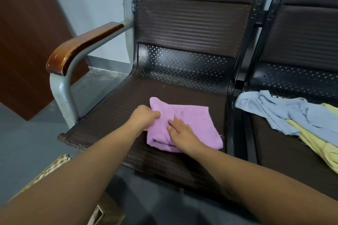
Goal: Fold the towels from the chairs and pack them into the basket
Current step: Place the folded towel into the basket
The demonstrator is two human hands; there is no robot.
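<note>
While the pink towel (192, 120) lies partly folded on the seat of the left chair (113, 115), I see the left hand (144, 117) pinching its left edge with curled fingers; the right hand (180, 131) rests flat on the cloth just beside it, fingers straight and slightly spread, pressing the fold down; both hands sit over the towel's near-left part. To the right, past the black frame bar (231, 115) between the seats, a blue towel (285, 111) lies crumpled on the right chair (285, 160), overlapping a yellow towel (314, 144) nearer me; both are well apart from the hands. A wooden armrest (82, 45) stands far left; the woven basket (53, 165) shows at the near left, mostly hidden behind the left forearm.
</note>
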